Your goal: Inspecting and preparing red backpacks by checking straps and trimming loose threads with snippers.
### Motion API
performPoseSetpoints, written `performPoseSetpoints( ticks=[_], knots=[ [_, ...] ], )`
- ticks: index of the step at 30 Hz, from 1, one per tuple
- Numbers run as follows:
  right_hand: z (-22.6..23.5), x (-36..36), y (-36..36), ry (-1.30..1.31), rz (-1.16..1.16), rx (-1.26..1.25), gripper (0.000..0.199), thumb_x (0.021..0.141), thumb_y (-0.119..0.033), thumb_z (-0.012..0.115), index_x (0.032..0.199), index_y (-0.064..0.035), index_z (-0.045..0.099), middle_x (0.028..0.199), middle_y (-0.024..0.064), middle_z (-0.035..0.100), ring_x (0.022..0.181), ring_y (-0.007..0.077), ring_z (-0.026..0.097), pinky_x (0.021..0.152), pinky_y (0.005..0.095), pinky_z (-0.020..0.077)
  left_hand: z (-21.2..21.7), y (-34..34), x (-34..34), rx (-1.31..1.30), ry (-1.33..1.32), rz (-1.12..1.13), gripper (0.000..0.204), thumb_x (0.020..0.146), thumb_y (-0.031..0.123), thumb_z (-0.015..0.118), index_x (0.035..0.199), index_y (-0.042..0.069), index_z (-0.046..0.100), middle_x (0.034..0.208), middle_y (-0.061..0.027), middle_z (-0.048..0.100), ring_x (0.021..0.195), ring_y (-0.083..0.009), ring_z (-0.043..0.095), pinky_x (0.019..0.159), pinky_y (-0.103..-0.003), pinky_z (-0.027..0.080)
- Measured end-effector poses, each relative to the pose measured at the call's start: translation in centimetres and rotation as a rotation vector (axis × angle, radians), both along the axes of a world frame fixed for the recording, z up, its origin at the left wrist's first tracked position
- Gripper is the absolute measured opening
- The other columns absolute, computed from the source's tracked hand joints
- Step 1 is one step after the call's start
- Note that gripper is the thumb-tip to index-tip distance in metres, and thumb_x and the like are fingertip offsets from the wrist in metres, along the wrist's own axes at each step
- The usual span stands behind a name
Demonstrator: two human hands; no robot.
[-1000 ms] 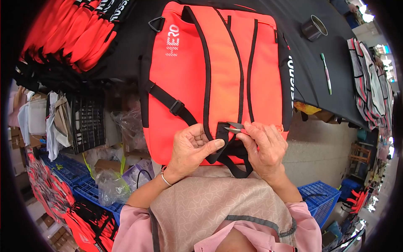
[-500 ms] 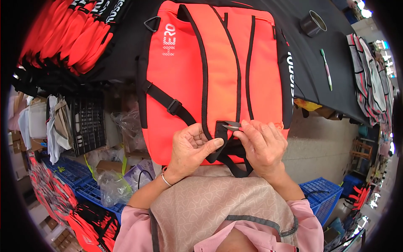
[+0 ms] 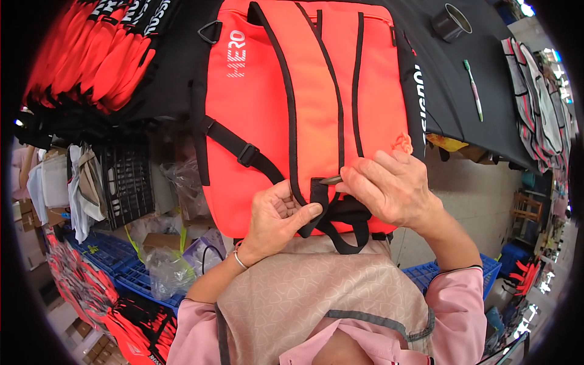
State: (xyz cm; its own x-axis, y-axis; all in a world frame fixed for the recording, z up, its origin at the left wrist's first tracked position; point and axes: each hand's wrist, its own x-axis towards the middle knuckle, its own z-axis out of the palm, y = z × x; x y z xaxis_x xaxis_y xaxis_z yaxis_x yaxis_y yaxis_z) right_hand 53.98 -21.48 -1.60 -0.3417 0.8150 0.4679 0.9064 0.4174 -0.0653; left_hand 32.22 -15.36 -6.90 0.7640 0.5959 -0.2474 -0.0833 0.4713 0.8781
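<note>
A bright red-orange backpack (image 3: 249,134) with black trim lies in front of me, its padded shoulder strap (image 3: 316,121) facing up. My left hand (image 3: 271,219) is closed, thumb pressing the black webbing (image 3: 319,198) at the strap's lower end. My right hand (image 3: 389,188) is closed around metal thread snips, mostly hidden in the fingers. The snips' pointed blades (image 3: 331,180) touch or nearly touch the webbing's upper edge. An orange tuft (image 3: 401,144) sticks up beyond the right hand's knuckles. Below the hands hangs a black webbing loop (image 3: 347,243).
Stacked red and black pieces (image 3: 100,61) lie on the dark table (image 3: 438,103) at far left. A dark cup (image 3: 451,23) and a toothbrush (image 3: 473,90) are at far right, near grey bags (image 3: 535,103). Blue crates (image 3: 146,283) stand at left; black crate (image 3: 125,182) behind them.
My right hand has turned and its elbow swung outward, the snips' blades now closer together at the webbing. The left hand keeps its hold. The backpack has shifted slightly left and up in view.
</note>
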Motion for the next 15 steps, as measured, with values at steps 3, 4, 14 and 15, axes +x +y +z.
performPoseSetpoints(
  ticks=[3, 4, 14, 15],
  knots=[
    [-1.2, -0.2, 0.0, 0.252, -0.071, -0.162, 0.015, 0.08, -0.019, 0.074, 0.082, -0.0067, 0.065, 0.071, 0.0012, 0.058, 0.061, 0.0139, 0.055, 0.051, 0.0281, 0.0412, -0.3, 0.1, -0.1, -0.004, -0.03, 0.034, 0.033, 0.089, 0.0, 0.066, 0.12, -0.007, 0.059, 0.107, -0.0076, 0.066, 0.092, -0.0101, 0.063, 0.082, -0.025, 0.053],
    [-1.7, -0.3, -0.1, 0.445, -0.137, -0.264, 0.015, 0.082, -0.017, 0.075, 0.083, -0.0052, 0.066, 0.07, 0.0018, 0.06, 0.062, 0.0129, 0.057, 0.053, 0.0277, 0.044, -0.4, 0.2, -0.2, -0.032, -0.022, 0.03, 0.03, 0.089, 0.0, 0.067, 0.117, -0.006, 0.06, 0.104, -0.0075, 0.067, 0.091, -0.0096, 0.064, 0.082, -0.025, 0.053],
    [-0.3, -1.3, -0.2, 1.152, -0.323, -0.473, 0.031, 0.084, -0.012, 0.076, 0.109, -0.0021, 0.062, 0.093, 0.0044, 0.065, 0.079, 0.0099, 0.061, 0.067, 0.0259, 0.0515, -0.7, 0.3, 0.0, -0.029, 0.019, 0.036, 0.022, 0.087, 0.0, 0.07, 0.108, -0.005, 0.062, 0.095, -0.0071, 0.068, 0.085, -0.0083, 0.066, 0.075, -0.021, 0.053],
    [0.4, -1.8, -0.1, 0.958, -0.264, -0.45, 0.036, 0.08, -0.012, 0.078, 0.111, -0.0034, 0.062, 0.094, 0.006, 0.064, 0.078, 0.0125, 0.063, 0.066, 0.0275, 0.0527, -0.8, 0.2, 0.0, -0.029, 0.019, 0.035, 0.022, 0.087, 0.0, 0.07, 0.108, -0.005, 0.062, 0.095, -0.0071, 0.068, 0.085, -0.0083, 0.066, 0.075, -0.021, 0.053]
  ],
)
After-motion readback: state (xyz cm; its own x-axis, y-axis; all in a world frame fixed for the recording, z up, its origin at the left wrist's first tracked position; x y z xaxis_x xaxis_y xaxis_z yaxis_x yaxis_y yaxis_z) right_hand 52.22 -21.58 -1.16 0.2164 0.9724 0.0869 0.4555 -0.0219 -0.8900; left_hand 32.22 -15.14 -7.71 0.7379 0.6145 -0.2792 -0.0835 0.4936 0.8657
